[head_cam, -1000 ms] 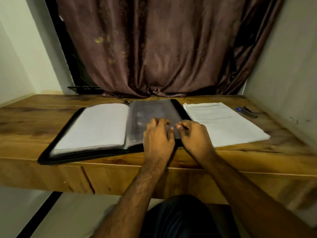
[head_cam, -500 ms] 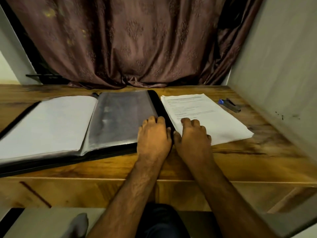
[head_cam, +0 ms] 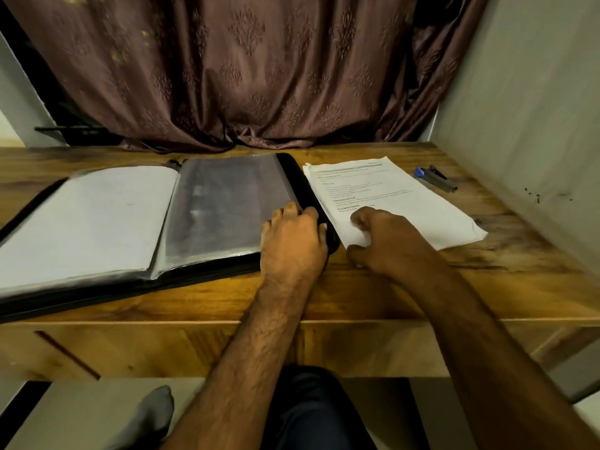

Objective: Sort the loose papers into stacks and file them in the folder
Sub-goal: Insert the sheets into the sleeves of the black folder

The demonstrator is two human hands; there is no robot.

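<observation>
A black folder (head_cam: pixel 324 206) lies open on the wooden desk (head_cam: pixel 373 297). Its left side shows a white sheet (head_cam: pixel 91 216) inside a clear sleeve. The right side shows an empty grey sleeve (head_cam: pixel 227 203). A stack of printed loose papers (head_cam: pixel 406 196) lies just right of the folder. My left hand (head_cam: pixel 292 241) rests palm down on the folder's near right corner, fingers over the sleeve edge. My right hand (head_cam: pixel 389 245) holds the stack's near left corner, fingers curled on top and thumb at the paper's edge.
A dark pen with a blue cap (head_cam: pixel 436 178) lies at the desk's far right, close to the wall (head_cam: pixel 519 108). A brown curtain (head_cam: pixel 259 76) hangs behind the desk. My knees and a grey sock (head_cam: pixel 149 414) show below the desk's front edge.
The view has swung right and closer. My right hand left the folder's right edge and moved onto the paper stack's near corner. My left hand stayed on the folder's near right corner.
</observation>
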